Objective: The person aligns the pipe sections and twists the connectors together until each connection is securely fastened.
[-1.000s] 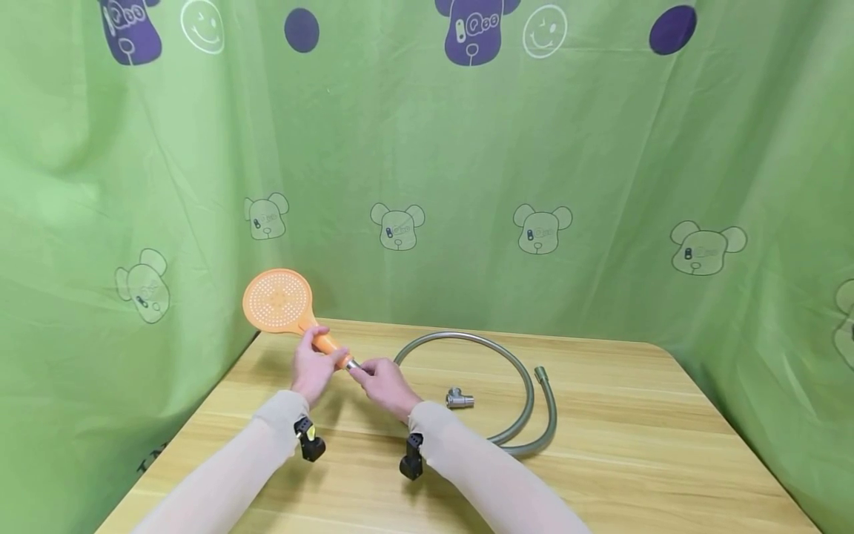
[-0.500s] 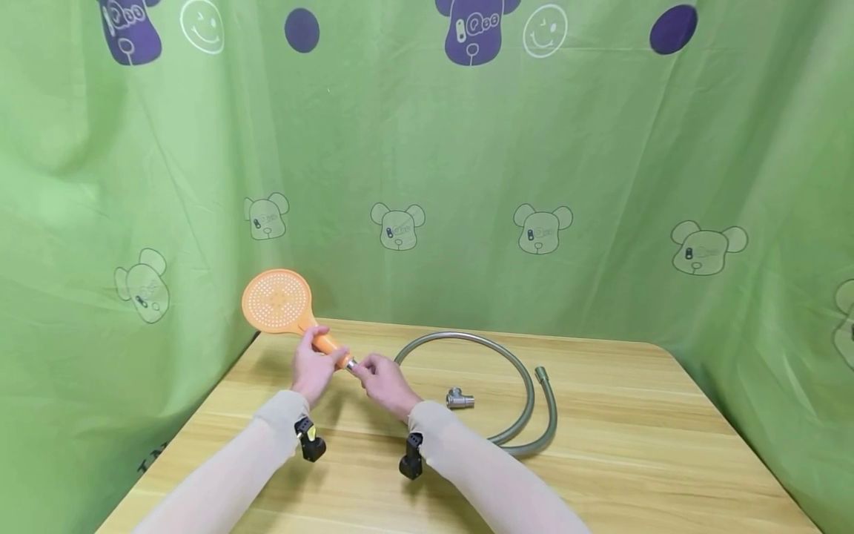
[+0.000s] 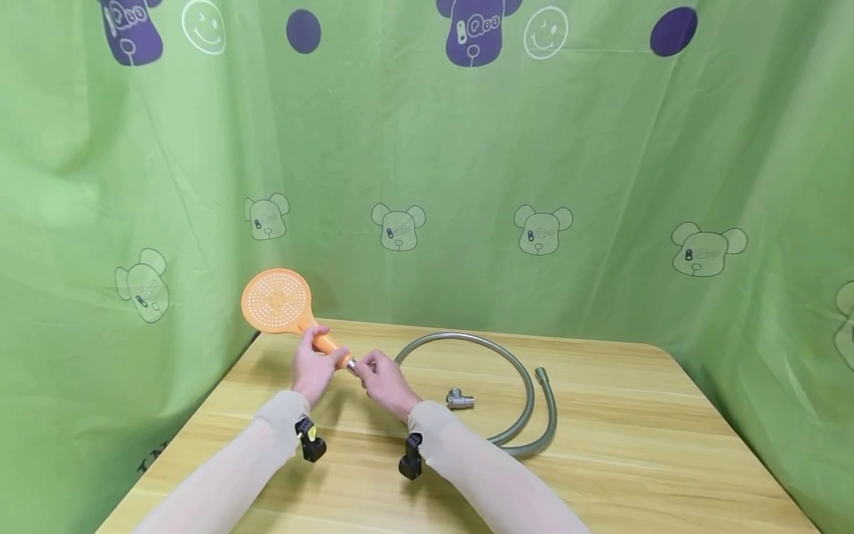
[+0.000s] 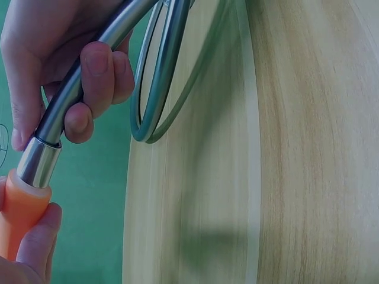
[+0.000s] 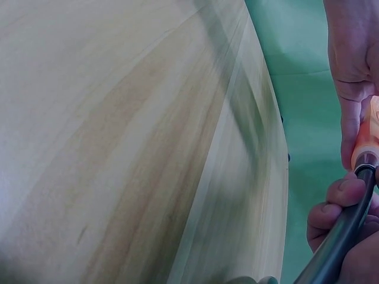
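Observation:
An orange shower head [image 3: 275,302] with a round perforated face is held above the table's left side. My left hand [image 3: 312,374] grips its handle, the thumb lying along it. A silver metal nut [image 4: 39,163] meets the handle's lower end, joined to a grey shower hose [image 4: 66,97]. My right hand [image 3: 385,387] curls its fingers round the hose just below the nut; its thumb or fingertip reaches the nut's edge in the left wrist view. Whether the threads are engaged is hidden inside the joint.
The hose loops over the wooden table [image 3: 634,415], its free metal end [image 3: 541,374] lying to the right. Inside the loop lies a small chrome tee fitting [image 3: 459,400]. A green curtain [image 3: 467,282] surrounds the table at the back and sides.
The right hand's fingers have shifted slightly about the hose end, the knuckles rising a little. The shower head and left hand have stayed nearly still.

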{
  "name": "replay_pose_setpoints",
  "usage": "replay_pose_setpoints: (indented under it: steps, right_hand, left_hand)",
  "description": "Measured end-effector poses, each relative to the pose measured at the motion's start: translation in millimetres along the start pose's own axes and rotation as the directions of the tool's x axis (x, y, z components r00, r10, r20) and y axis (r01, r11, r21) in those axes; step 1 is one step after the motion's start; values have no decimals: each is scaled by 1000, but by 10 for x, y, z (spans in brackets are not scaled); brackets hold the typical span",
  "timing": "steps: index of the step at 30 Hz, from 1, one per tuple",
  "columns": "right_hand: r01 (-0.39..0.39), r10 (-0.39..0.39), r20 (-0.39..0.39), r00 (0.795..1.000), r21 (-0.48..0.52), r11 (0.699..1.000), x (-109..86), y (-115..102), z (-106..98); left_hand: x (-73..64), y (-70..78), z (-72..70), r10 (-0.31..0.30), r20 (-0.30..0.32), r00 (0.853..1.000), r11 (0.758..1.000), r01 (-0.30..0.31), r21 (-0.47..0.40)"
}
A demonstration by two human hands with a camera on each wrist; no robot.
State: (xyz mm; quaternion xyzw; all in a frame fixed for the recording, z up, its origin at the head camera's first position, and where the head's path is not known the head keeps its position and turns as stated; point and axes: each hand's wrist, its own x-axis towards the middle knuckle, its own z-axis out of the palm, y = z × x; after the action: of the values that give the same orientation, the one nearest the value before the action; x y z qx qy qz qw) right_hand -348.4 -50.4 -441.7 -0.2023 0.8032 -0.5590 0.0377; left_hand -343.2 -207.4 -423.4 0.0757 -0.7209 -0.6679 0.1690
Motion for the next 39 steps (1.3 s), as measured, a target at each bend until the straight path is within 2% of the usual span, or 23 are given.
replay_pose_setpoints:
  steps: [17,26,39]
  right_hand:
    - [34,-36,-25,999,-95,995,28,17,-3]
    - [-1,0,-18,1000,-51,999,24,22,-4]
    - [15,-16,-9,1000,-67,998,23,-25,-9]
  left_hand:
    - [-10,21,7,10,-18,1000,999,-9,49]
    - [-11,15,15,29,-24,999,997,-27,73]
    - [-10,-1,2,30,-35,999,998,-28,60]
